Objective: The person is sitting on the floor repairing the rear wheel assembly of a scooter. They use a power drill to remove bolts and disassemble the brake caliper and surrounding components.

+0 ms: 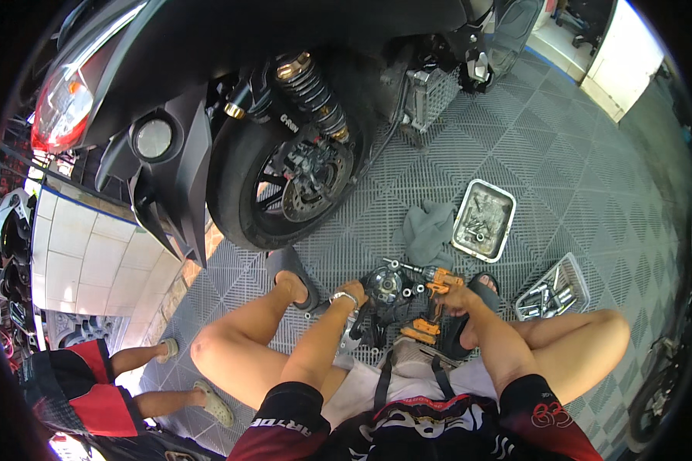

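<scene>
The dark machine part sits on the floor between the person's feet, with a leg bent out on each side. The left hand is at the part's left edge; it is small here, so I can't tell how far open it is or if it grips. The right hand is curled around the orange and black drill. The drill's long tip points left, close to the top of the part. Feet and knees make a tight spot for the hands. Past the right foot, there is a gap between the tray and the see-through tub. More floor spreads out to the right.

The part is lumpy, with a round, shiny middle. The drill looks hard and smooth. The grey cloth is soft and crumpled, just beside the tray. The tray has round corners and a dirty inside with small metal bits. The tub holds shiny metal tubes.

The floor is grey, with ridges in diamond shapes. A big black tire stands ahead on the left. Farther left are a white tiled wall and another person's legs.
</scene>
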Motion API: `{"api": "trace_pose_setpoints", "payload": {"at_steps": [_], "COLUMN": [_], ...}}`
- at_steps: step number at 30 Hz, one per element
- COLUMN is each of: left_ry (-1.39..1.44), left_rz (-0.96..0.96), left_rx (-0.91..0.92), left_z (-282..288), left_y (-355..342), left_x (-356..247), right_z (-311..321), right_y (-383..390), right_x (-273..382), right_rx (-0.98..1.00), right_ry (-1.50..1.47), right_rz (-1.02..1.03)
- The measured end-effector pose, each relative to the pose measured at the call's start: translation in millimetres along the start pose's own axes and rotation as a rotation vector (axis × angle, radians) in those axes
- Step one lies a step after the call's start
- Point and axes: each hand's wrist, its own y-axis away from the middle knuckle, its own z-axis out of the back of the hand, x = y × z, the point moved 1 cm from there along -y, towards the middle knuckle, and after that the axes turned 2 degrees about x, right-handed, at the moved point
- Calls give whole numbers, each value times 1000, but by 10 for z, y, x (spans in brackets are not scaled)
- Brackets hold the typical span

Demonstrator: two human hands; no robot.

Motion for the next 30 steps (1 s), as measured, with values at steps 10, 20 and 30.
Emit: {"api": "trace_pose_setpoints", "payload": {"at_steps": [10, 20, 30], "left_ry": [-112, -163, -165], "left_rz": [23, -28, -55], "left_rx": [-2, -54, -50], "left_z": [-94, 1, 28], "left_y": [-149, 37, 44], "left_x": [-38, -80, -57], "right_z": [-905, -836, -650], "right_y": [-612, -793, -525], "right_x": [-641, -659, -534], "right_rx": [-466, -343, -543], "right_ry": [-969, -1250, -934], "right_rz": [-74, -3, -67]}}
